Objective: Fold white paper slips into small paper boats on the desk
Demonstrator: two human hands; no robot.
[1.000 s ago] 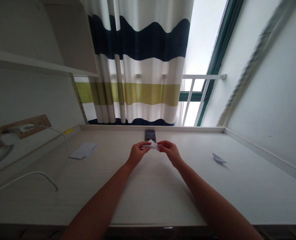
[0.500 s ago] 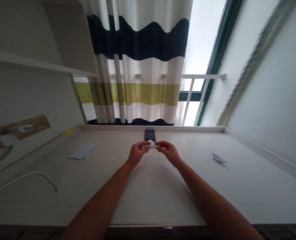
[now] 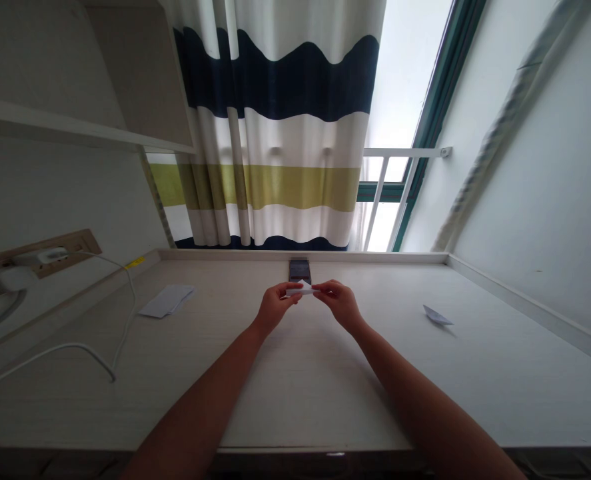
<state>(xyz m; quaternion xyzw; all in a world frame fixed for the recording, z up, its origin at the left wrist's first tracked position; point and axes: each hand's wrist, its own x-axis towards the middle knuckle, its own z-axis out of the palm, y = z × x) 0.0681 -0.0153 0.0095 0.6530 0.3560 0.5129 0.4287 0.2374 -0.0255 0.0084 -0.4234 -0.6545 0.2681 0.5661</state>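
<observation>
A person's left hand and right hand hold a light, flimsy folded white paper by its 2 ends, each grip clenched in a pinch, just in front of a dark rectangular smartphone on a pale wood-grain counter.

Folded paper seems partly hidden by fingers.

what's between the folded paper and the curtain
The head view shows a smartphone lying at the back of the desk, just beyond the folded paper pinched by the left hand and right hand.
</observation>
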